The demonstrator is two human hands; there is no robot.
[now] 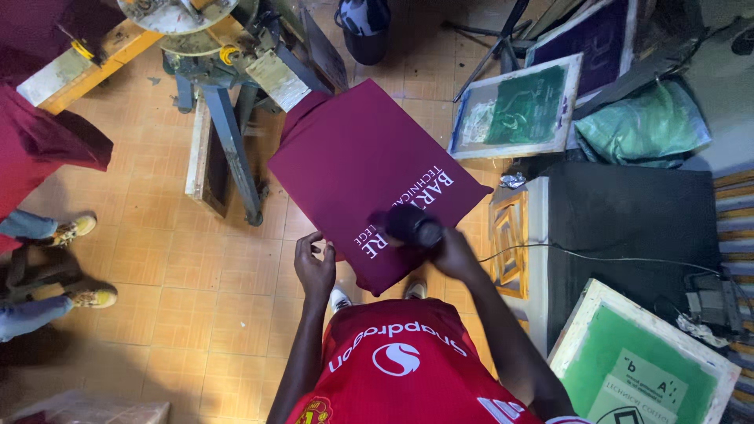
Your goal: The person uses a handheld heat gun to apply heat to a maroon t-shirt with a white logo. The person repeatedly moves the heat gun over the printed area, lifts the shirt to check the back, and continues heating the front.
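Over maroon shirt point(353, 149) | right hand point(452, 253) grips black dryer point(412, 224) | left hand point(314, 263) pinches hem (framed screens point(518, 110) beside)

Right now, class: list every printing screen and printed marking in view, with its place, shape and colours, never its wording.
Green-coated screen, top right, leaning: pale rectangular frame.
Purple-coated screen, behind it: pale frame.
Green screen, bottom right: pale frame, paper label.
White print on maroon shirt, centre; right hand holds a dark tool there.
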